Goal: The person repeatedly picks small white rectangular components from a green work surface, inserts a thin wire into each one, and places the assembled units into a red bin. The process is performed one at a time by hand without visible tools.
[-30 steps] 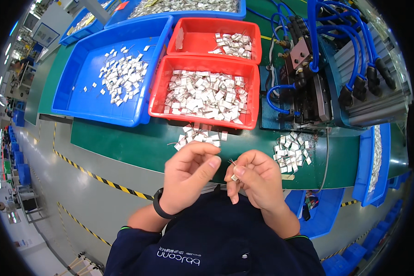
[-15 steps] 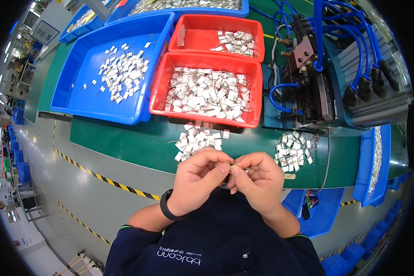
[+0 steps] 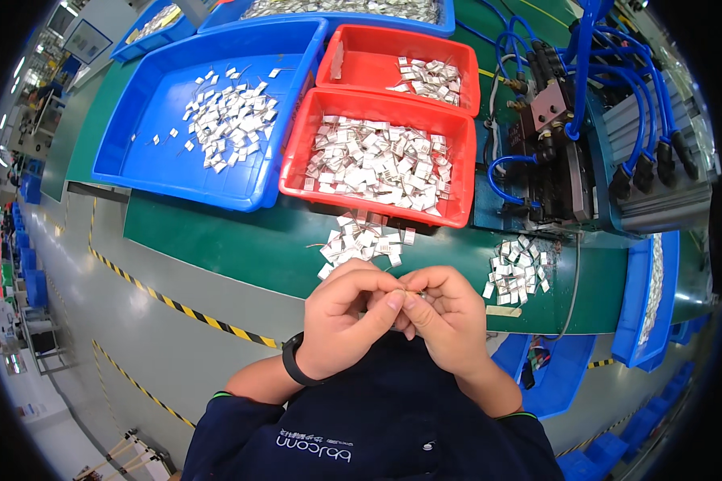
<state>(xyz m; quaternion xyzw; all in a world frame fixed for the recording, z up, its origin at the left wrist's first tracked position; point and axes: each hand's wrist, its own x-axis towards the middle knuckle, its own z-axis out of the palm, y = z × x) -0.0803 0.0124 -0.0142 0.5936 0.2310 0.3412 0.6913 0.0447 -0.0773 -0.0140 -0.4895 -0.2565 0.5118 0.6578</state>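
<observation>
Close together in front of my body, my left hand (image 3: 346,314) and my right hand (image 3: 448,317) are both closed in a pinch, thumbs and forefingers nearly touching. Between them is a small part with thin leads (image 3: 423,296), almost wholly covered by the fingers. Just beyond my left hand lies a loose pile of small white block-shaped parts with thin leads (image 3: 361,243) on the green table (image 3: 217,236). A second pile of white parts (image 3: 518,267) lies beyond my right hand, to the right.
Behind the near pile stand two red bins (image 3: 377,211) holding white parts. A large blue bin (image 3: 148,148) with more parts is at left. A machine with blue air hoses (image 3: 557,128) occupies the right back. A narrow blue bin (image 3: 630,321) stands at the right edge.
My fingertips have drawn closer together, and the thin lead seen between them earlier is now mostly hidden. The bins and piles appear shifted slightly right as the view turned.
</observation>
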